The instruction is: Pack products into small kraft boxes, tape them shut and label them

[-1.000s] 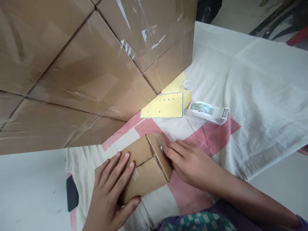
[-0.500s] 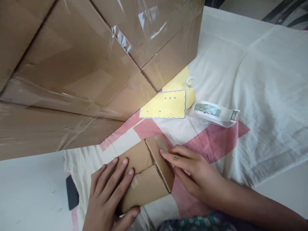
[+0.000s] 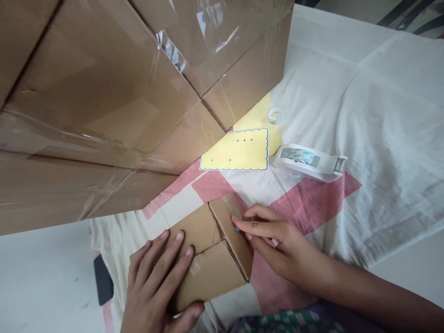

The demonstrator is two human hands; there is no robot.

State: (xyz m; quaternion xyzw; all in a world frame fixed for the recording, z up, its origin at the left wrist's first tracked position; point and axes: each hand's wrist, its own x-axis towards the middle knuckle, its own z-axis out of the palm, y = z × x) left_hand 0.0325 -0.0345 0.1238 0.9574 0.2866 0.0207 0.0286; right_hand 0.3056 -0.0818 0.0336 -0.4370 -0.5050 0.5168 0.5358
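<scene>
A small brown cardboard box [image 3: 211, 270] lies in front of me, with flap seams on top and bits of clear tape stuck to it. My left hand [image 3: 163, 268] rests on its left part, fingers spread out flat and thumb along the near edge. On the right part of the box, my right hand [image 3: 267, 236] is closed in a pinch. A small blue thing [image 3: 237, 229] shows under the index fingertip, against the cardboard. The fingers cover most of it, so its kind cannot be made out.
A large taped carton [image 3: 114, 106] towers at the back left. Beside it lie a yellow scalloped card [image 3: 239, 155], a white tape roll [image 3: 276, 115] and a white tape dispenser [image 3: 308, 163], on a white, pink and yellow cloth [image 3: 374, 111]. A dark flat object [image 3: 103, 280] sits at left.
Both hands stay nearly where they were on the box. The right fingertips have shifted very slightly, and a little more of the blue thing shows. The view has moved a touch.
</scene>
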